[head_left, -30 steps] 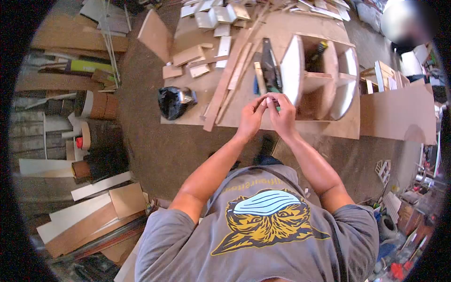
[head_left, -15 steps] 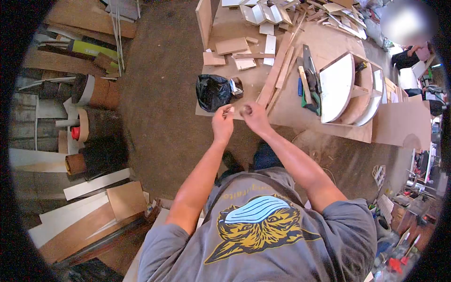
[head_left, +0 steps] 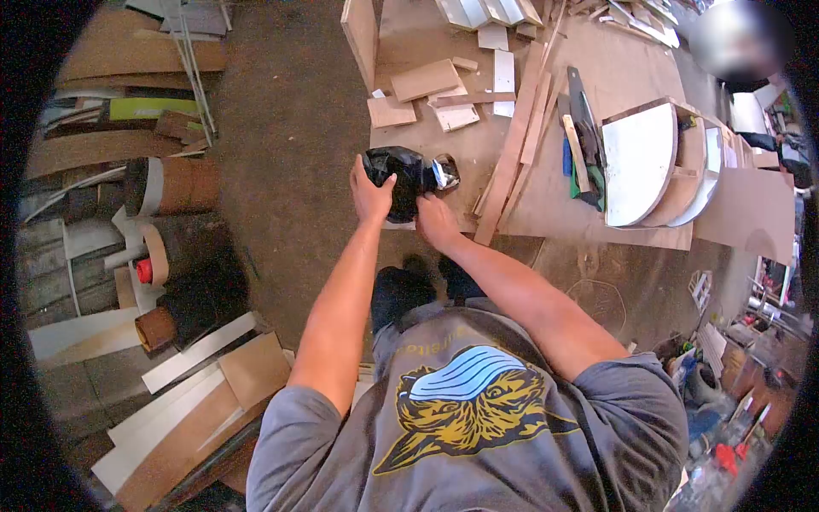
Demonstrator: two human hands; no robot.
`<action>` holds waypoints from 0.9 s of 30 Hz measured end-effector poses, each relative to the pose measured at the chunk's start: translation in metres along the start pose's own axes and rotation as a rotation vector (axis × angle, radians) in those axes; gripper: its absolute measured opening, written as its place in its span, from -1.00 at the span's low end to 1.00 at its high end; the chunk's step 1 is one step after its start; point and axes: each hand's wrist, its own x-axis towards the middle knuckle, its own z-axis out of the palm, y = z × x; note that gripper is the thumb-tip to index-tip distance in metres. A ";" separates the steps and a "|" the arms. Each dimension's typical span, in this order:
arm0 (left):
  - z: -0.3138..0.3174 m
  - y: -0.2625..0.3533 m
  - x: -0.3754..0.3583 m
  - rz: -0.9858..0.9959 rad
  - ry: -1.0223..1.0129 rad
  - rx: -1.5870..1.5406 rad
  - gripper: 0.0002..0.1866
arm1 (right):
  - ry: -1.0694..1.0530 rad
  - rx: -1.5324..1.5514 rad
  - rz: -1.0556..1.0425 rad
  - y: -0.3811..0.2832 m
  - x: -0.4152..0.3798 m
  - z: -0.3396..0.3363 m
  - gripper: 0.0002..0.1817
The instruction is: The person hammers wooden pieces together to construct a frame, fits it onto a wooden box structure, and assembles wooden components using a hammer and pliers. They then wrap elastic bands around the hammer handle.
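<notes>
A black plastic bag [head_left: 399,175] sits at the near left corner of the wooden worktable. My left hand [head_left: 373,196] is around its left side, thumb over the near face and fingers along the outer edge. Against the bag's lower right edge, my right hand [head_left: 438,222] has its fingers drawn together on the plastic; the fingertips are partly hidden. A small round container [head_left: 454,177] stands just right of the bag, with a blue and white item [head_left: 439,173] at its opening. What the bag contains cannot be seen.
Wood offcuts [head_left: 426,79] and long strips [head_left: 512,141] lie on the table [head_left: 550,200]. A handsaw [head_left: 585,115] is beside a curved white shelf unit [head_left: 644,166]. Rolls of edging [head_left: 183,186] and boards [head_left: 192,410] are at the left. Another person is at the far right.
Both hands have moved left and forward from the table's front edge to the black plastic bag and taken hold of it. The view has shifted slightly.
</notes>
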 end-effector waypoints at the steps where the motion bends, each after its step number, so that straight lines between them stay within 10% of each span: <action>1: 0.004 -0.004 0.008 0.001 -0.027 -0.021 -0.06 | 0.009 -0.023 -0.056 0.002 0.002 0.002 -0.52; 5: 0.004 -0.024 0.033 -0.024 -0.231 -0.037 -0.36 | 0.264 0.080 -0.232 -0.001 0.004 0.010 -0.29; 11: -0.009 -0.054 0.018 0.268 -0.516 -0.078 -0.70 | 0.053 0.078 0.201 -0.074 0.012 -0.032 0.12; 17: -0.029 -0.069 0.037 0.182 -0.745 -0.520 -0.74 | 0.373 0.083 0.171 -0.052 0.040 0.034 -0.66; 19: -0.046 -0.051 0.043 -0.020 -0.704 -0.648 -0.73 | 0.424 0.073 0.153 -0.062 0.034 0.016 -0.68; 23: -0.054 0.013 0.044 0.563 -0.382 -0.069 -0.40 | 0.495 0.063 0.114 -0.056 0.015 0.017 -0.60; 27: -0.018 0.062 0.029 0.638 -0.587 0.150 0.04 | 0.555 0.052 0.082 -0.037 -0.011 0.035 -0.62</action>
